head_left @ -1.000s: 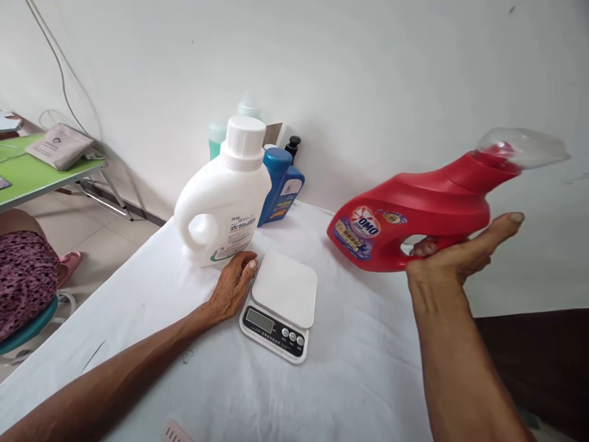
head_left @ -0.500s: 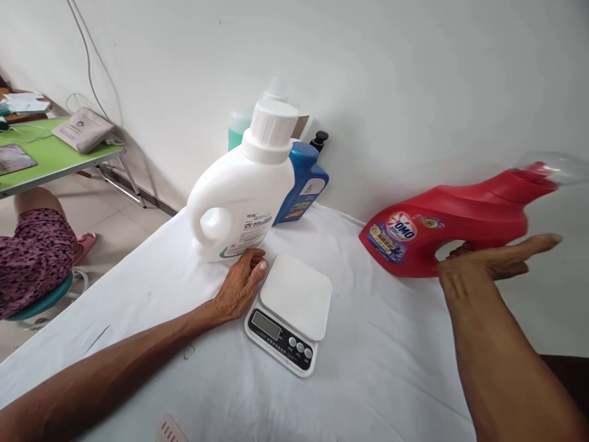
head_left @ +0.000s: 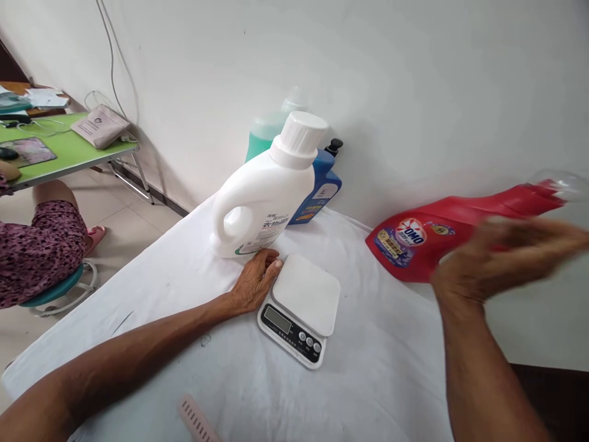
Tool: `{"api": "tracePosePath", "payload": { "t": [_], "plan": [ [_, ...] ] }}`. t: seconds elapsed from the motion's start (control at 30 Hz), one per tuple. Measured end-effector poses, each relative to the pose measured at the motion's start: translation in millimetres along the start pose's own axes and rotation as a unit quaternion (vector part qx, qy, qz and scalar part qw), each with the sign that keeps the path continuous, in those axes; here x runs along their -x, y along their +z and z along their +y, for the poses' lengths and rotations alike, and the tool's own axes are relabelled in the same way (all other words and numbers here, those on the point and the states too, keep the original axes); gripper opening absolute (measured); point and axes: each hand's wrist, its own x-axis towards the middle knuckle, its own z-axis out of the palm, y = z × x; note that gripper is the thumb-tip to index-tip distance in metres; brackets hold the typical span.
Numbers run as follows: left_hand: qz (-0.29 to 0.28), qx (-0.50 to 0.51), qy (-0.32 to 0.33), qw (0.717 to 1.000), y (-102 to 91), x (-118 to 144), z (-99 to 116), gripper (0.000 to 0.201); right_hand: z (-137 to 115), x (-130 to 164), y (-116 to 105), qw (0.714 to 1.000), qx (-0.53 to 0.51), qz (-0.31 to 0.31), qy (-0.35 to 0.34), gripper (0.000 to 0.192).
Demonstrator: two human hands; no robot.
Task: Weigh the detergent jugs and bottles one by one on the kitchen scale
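Note:
My left hand [head_left: 256,281] rests on the white cloth between a white detergent bottle [head_left: 271,190] and the digital kitchen scale [head_left: 307,294]. Its fingers are loosely bent with nothing in them, and the thumb lies at the edge of the scale's platform. A red OMO detergent bottle [head_left: 409,236] appears on the right, leaning steeply in the view, with a clear cap on top. In front of its handle side, my right hand [head_left: 501,258] is smeared by motion, fingers stretched out and not wrapped around the bottle. The hand hides the handle.
Behind the white bottle stand a blue bottle [head_left: 317,193], a green liquid bottle [head_left: 262,135] and a black pump top [head_left: 334,146]. A pale pink strap [head_left: 197,417] lies near the front. At left, a person [head_left: 41,245] sits beside a green table [head_left: 69,150].
The view has shifted a little, so things sit farther right. My right hand has come off the red bottle's handle, fingers extended. My left hand stays beside the scale.

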Motion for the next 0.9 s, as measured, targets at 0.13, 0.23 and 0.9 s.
{"api": "tracePosePath", "payload": {
  "t": [0.13, 0.23, 0.9],
  "plan": [
    [0.006, 0.000, 0.001, 1.000, -0.6, 0, -1, 0.045, 13, 5, 64, 0.997, 0.011, -0.076, -0.003, 0.059],
    [0.003, -0.004, 0.002, 1.000, -1.1, -1, 0, 0.043, 27, -15, 111, 0.992, -0.043, -0.106, 0.056, 0.065],
    [-0.002, -0.016, 0.019, 1.000, -2.1, -2, 1, 0.049, 20, 32, 123, 0.978, -0.136, -0.124, 0.102, 0.055]
  ]
}}
